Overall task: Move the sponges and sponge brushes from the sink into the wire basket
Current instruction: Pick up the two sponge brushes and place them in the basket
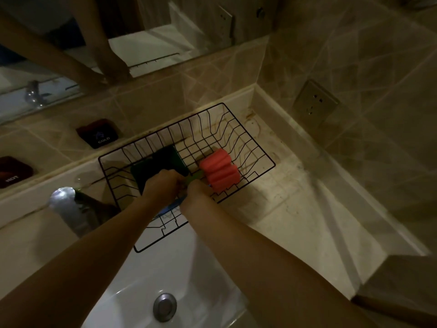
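Note:
A black wire basket rests on the counter, its near end hanging over the white sink. Inside it lie a dark green sponge and two pink ridged sponge brush heads side by side. My left hand is closed beside the green sponge, gripping something I cannot make out. My right hand is closed on a green brush handle that leads to the pink heads. A blue handle shows under my wrists.
A chrome faucet rises left of the basket. Dark HOT and COLD labels sit on the tiled wall. The sink drain is at the bottom. A wall socket is at right, a mirror above.

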